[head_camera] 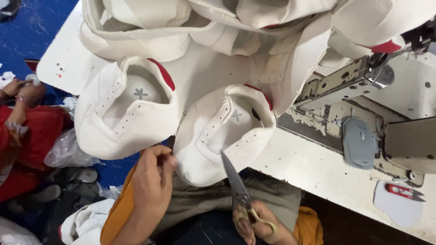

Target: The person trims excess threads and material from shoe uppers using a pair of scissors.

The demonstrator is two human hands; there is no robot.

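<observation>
left hand (152, 179): pinching shut on toe edge of near white shoe upper (222, 136), hanging over front edge of bench (313, 168).
right hand (259, 224): gripping scissors (236, 186), fingers through loops, blades nearly closed, tip pointing at upper.
beside: second upper (125, 113) at left corner, sewing machine (363, 86) toward right edge.
risk: likely nicking fabric or left fingers, blade tip sitting close to pinch.

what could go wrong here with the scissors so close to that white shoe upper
1. The scissors in the right hand point at the near shoe upper; a slip could nick its edge.
2. The left hand pinches material right beside that upper, so its fingers might meet the blades.
</observation>
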